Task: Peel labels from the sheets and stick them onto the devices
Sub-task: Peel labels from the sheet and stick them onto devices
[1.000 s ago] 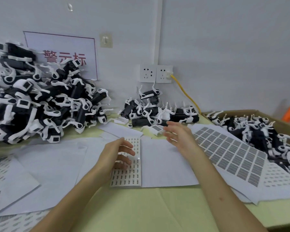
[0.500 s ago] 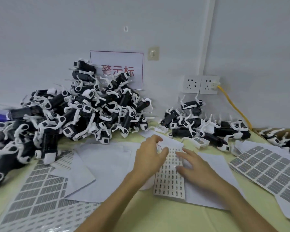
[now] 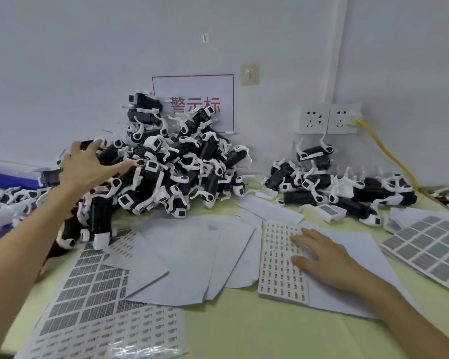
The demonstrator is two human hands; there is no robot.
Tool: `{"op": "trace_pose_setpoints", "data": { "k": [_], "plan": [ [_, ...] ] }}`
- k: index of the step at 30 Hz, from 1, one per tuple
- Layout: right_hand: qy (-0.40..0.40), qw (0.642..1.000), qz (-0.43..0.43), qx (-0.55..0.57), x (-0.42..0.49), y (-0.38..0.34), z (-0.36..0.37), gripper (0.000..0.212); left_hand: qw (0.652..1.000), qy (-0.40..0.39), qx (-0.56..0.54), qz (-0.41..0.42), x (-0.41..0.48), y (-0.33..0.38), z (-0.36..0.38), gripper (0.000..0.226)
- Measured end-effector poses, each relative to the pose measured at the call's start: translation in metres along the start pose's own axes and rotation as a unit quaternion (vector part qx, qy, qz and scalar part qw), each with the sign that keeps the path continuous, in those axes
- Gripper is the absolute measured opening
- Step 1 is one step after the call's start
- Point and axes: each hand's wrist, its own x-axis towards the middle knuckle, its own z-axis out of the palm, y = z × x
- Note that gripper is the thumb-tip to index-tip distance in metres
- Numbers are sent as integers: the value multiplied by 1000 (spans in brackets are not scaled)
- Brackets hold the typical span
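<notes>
As left hand [image 3: 88, 167] and right hand [image 3: 322, 257] spread empty, black-and-white devices [image 3: 182, 161] heaped, tiny-gridded label sheet [image 3: 278, 268].

Device pile [image 3: 176, 172] blocks back left; bare table [image 3: 244, 327] front centre open.

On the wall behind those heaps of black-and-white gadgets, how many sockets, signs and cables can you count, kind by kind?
Wall sockets: 2
Sign with red lettering: 1
Yellow cable, plugged into the right-hand socket: 1
Total: 4
</notes>
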Motion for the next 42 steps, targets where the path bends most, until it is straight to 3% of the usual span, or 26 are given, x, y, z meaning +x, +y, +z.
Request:
{"op": "trace_pose_setpoints", "data": {
  "k": [2, 4, 7, 9, 13, 15, 21, 24, 26, 29, 33, 35, 38, 42],
  "plan": [
    [-2, 1000, 1, 2, 0, 0, 2, 59, 995, -95, -11, -3, 13, -14, 4, 145],
    [-1, 1000, 1, 5, 1, 0, 3, 59, 990, -138, -2, -7, 17, -9, 27, 128],
    [-4, 1000, 1, 0, 1, 1, 1, 59, 992, -117, -10, 39, 7, 22, 60, 120],
    [-6, 1000, -2, -2, 1, 0, 0, 59, 986, -115, -92, 80, -5, 41, 69, 124],
    [-6, 1000, -7, -7, -2, -1, -1, 58, 966, -110, -185, 140, -31, 60, 88, 96],
    [-5, 1000, -10, -11, -2, -2, -2, 58, 955, -120, -222, 158, -46, 69, 97, 93],
    [-3, 1000, -15, -9, -3, -1, -2, 58, 947, -123, -219, 199, -84, 91, 105, 93],
    [-4, 1000, -15, -6, -3, 0, -2, 58, 931, -146, -256, 215, -96, 88, 100, 76],
    [-5, 1000, -15, -2, -3, 1, -2, 58, 913, -158, -319, 198, -101, 85, 92, 58],
    [-3, 1000, -19, 6, -3, 2, -2, 57, 930, -95, -339, 108, -98, 79, 88, 37],
    [3, 1000, -23, 6, -3, 3, -1, 57, 942, -44, -330, 34, -97, 85, 79, 44],
    [4, 1000, -24, 4, -2, 4, -1, 57, 950, -20, -304, 67, -106, 97, 72, 39],
    [4, 1000, -23, 2, 0, 5, 0, 58, 954, 21, -232, 189, -130, 123, 61, 37],
    [5, 1000, -25, -8, 0, 4, 0, 60, 931, -71, -66, 352, -161, 161, 62, 53]
  ]
}}
